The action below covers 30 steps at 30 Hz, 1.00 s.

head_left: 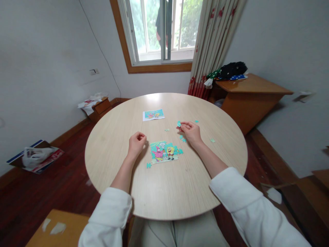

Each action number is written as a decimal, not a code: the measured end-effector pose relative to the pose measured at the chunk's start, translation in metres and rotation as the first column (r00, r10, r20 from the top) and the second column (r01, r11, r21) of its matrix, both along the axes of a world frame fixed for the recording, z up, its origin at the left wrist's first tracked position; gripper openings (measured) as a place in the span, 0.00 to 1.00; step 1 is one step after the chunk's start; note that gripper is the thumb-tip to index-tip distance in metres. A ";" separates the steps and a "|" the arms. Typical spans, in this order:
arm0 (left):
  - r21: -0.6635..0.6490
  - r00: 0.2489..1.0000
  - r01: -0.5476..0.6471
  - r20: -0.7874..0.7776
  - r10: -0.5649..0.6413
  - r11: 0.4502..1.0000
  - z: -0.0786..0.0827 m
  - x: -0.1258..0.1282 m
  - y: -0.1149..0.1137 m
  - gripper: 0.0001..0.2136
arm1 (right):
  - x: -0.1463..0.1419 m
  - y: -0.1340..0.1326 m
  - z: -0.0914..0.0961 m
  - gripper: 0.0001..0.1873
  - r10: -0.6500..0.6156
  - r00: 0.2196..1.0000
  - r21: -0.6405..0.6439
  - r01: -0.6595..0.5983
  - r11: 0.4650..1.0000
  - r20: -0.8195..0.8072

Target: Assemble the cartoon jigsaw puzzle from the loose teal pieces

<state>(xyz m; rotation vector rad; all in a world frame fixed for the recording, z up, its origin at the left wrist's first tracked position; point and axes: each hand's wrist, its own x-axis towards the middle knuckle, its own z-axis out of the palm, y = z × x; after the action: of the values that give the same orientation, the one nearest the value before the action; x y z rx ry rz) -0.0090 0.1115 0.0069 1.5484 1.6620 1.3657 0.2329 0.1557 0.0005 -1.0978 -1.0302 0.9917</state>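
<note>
A partly assembled jigsaw puzzle (164, 152) lies in front of me, showing pink and yellow cartoon figures on a turquoise ground. My right hand (189, 131) pinches a turquoise puzzle piece (179, 124) between thumb and fingertips, above and right of the puzzle. Left of the puzzle, my left hand (137, 144) rests with its fingers curled in, and nothing shows in them. Loose puzzle pieces (182, 138) lie just under my right hand. One more loose piece (148, 165) sits by the puzzle's lower left corner.
Beyond the puzzle, a printed reference picture (153, 115) lies on the round table (110, 137). Other loose pieces are a pale one (212, 140) at right, a turquoise one (196, 121) farther back, and a small one (167, 130). A wooden desk (253, 84) holds dark cloth.
</note>
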 end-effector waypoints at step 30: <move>0.017 1.000 0.009 0.001 -0.009 1.000 -0.001 0.000 0.001 0.04 | -0.001 -0.003 0.001 0.18 0.026 1.000 0.006 -0.026 1.000 0.017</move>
<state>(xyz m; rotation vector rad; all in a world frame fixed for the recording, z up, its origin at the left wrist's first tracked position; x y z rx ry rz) -0.0093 0.1120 0.0058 1.5629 1.6454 1.3794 0.2318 0.1526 0.0014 -1.0920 -1.0634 1.0008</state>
